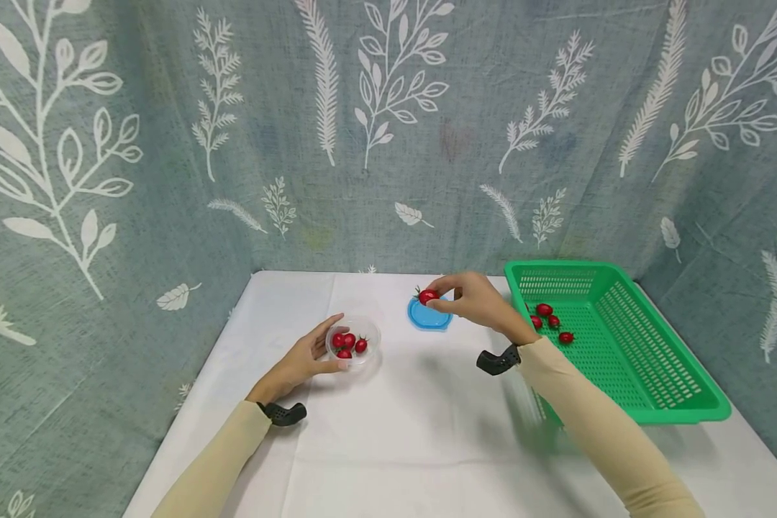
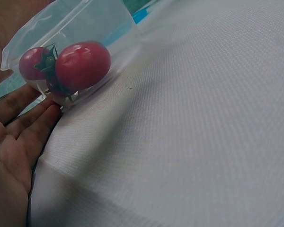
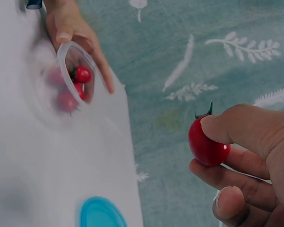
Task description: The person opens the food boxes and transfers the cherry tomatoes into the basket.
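Observation:
My right hand [image 1: 475, 302] pinches a red cherry tomato [image 3: 206, 142] with a green stem between thumb and fingers, above the blue lid [image 1: 430, 315] on the table. My left hand [image 1: 304, 360] holds the side of a clear plastic tub [image 1: 374, 334], thumb at the near side and fingers round the far side. Several cherry tomatoes [image 1: 350, 341] lie inside the tub. In the left wrist view, tomatoes [image 2: 83, 65] show through its wall, and some fingers [image 2: 40, 125] reach beneath or beside its base.
At the right stands a green perforated basket [image 1: 654, 416] with several more cherry tomatoes [image 1: 566, 337] in its left part. A white cloth [image 1: 388, 439] covers the table. Grey-green curtain [image 1: 388, 201] with white leaf patterns hangs behind and at both sides.

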`<state>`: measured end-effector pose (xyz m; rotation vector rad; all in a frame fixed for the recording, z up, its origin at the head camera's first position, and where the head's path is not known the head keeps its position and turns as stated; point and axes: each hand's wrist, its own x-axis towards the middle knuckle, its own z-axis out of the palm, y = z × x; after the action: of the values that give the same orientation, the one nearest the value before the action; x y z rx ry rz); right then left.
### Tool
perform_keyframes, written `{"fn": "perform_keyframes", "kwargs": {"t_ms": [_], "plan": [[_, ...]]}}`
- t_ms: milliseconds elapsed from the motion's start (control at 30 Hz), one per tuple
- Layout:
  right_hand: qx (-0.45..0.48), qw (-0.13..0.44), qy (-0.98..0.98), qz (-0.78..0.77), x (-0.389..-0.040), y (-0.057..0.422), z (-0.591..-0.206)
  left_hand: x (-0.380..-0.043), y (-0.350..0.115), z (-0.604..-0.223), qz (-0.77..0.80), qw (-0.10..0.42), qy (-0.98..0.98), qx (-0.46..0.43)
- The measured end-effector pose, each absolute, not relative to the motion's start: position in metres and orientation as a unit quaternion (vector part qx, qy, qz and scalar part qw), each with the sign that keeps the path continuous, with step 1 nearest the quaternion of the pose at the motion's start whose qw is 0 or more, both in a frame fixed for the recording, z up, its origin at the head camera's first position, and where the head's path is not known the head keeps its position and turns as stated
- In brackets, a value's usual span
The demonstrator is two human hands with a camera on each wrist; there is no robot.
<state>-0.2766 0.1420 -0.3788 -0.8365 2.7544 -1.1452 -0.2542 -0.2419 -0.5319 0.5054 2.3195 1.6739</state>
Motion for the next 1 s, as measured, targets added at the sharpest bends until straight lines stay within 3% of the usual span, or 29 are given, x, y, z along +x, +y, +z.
{"fn": "perform_keyframes", "kwargs": {"t_ms": [1000], "plan": [[-0.149,0.017,0.912,-0.382,-0.261,0.253,-0.384,-0.254,-0.242,-0.53,0.582,0.133,0.783,0.174]]}}
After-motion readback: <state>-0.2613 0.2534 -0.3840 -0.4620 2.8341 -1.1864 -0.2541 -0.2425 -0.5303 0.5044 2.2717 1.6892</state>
